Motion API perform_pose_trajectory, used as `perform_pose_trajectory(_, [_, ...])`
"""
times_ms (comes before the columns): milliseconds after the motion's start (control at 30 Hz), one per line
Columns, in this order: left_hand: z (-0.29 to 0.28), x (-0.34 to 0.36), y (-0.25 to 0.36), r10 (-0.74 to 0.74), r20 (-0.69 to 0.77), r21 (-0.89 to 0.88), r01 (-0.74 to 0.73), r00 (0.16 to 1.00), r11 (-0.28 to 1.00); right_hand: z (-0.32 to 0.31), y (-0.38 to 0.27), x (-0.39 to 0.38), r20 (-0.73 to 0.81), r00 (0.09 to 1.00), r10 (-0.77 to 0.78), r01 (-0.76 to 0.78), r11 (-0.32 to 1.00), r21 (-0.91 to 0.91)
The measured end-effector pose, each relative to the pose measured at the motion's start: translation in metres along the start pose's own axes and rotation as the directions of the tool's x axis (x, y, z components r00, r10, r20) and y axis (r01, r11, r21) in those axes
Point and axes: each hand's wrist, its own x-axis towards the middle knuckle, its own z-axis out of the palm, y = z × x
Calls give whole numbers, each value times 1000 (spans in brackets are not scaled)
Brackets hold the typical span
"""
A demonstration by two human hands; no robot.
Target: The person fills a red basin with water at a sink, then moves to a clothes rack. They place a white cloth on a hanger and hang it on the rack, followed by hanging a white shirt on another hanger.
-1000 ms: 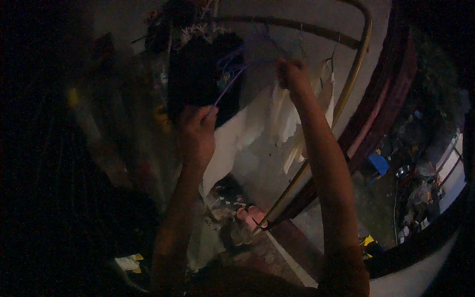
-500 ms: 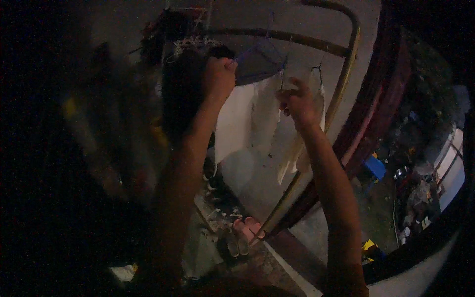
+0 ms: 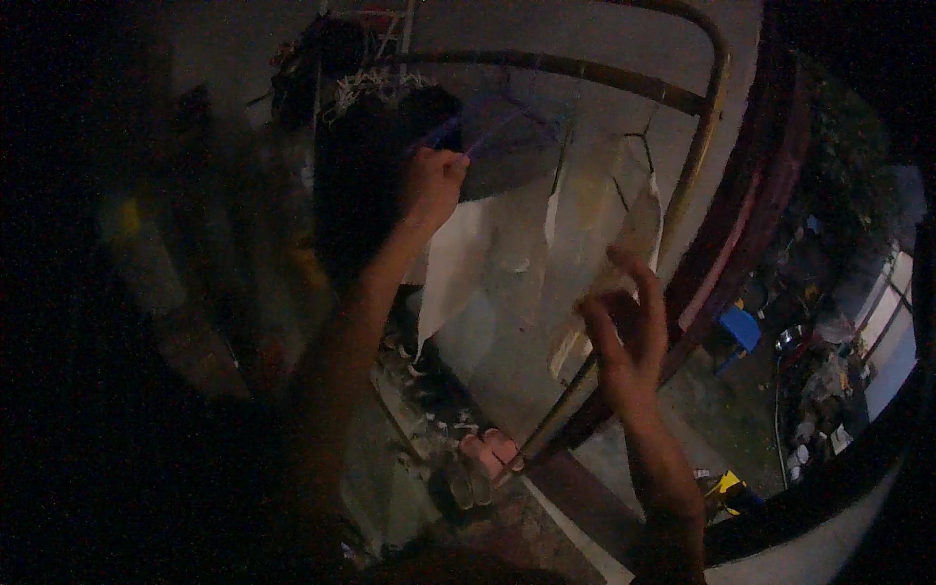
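My left hand (image 3: 434, 190) is closed on the lower edge of a purple hanger (image 3: 501, 129) high in the middle of the view. A pale cloth (image 3: 448, 244) hangs just below it, beside a large black shape (image 3: 361, 180) that I cannot make out. My right hand (image 3: 629, 327) is lower and to the right, fingers spread and curved, in front of another pale hanging cloth (image 3: 641, 222); nothing shows in its grip, and whether it touches that cloth is unclear.
A yellowish rack bar (image 3: 605, 76) arches overhead and down the right. Pink footwear (image 3: 487, 448) lies on the floor below. Beyond a dark red edge (image 3: 738, 224) at right are a blue object (image 3: 739, 325) and mixed clutter. The left side is very dark.
My left hand went up with the hanger, then slightly down. My right hand came away from up by the hangers, moving downward as its fingers opened. The pale cloths have shifted.
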Motion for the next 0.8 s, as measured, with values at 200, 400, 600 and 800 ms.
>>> perform_pose_trajectory(200, [-34, 44, -7, -45, 175, -49, 54, 983, 997, -38, 21, -64, -203, 953, -227, 172, 951, -256])
perform_pose_trajectory(400, [38, 80, -59, 155, 192, 102, -177, 969, 979, -55, 45, -99, -296, 954, -40, -53, 952, -301])
perform_pose_trajectory(600, [43, 78, -44, 189, 371, 42, -219, 909, 975, -53, 52, -106, -336, 942, 14, -72, 984, -160])
perform_pose_trajectory(800, [66, 125, -128, 287, 239, 460, -369, 927, 808, -60, 61, -112, -284, 958, -27, -48, 967, -251])
